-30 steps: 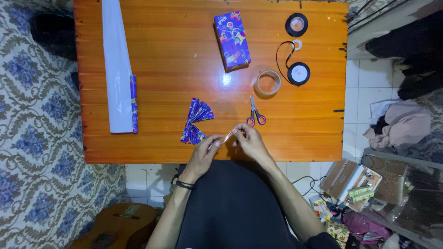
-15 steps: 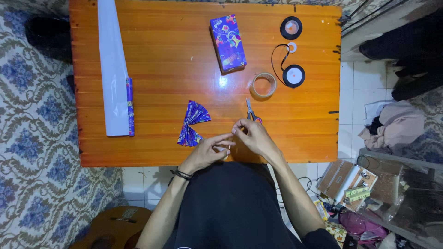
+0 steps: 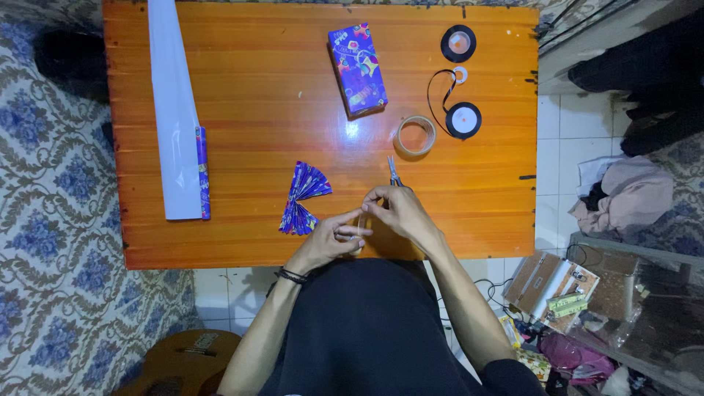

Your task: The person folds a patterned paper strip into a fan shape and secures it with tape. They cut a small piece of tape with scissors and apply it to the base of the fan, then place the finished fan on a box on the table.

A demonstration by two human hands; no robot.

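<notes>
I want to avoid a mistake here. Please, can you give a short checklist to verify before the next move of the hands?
1. Both hands, left hand and right hand, meet on a small clear strip: ok.
2. Strip free of twists: cannot tell.
3. Paper bow lies beside the left hand: ok.
4. Scissors partly hidden behind the right hand: not ok.
5. Tape roll lies unobstructed: ok.

Orange wooden table (image 3: pixel 220 88), patterned carpet (image 3: pixel 51 293), tiled floor (image 3: pixel 220 290)
</notes>
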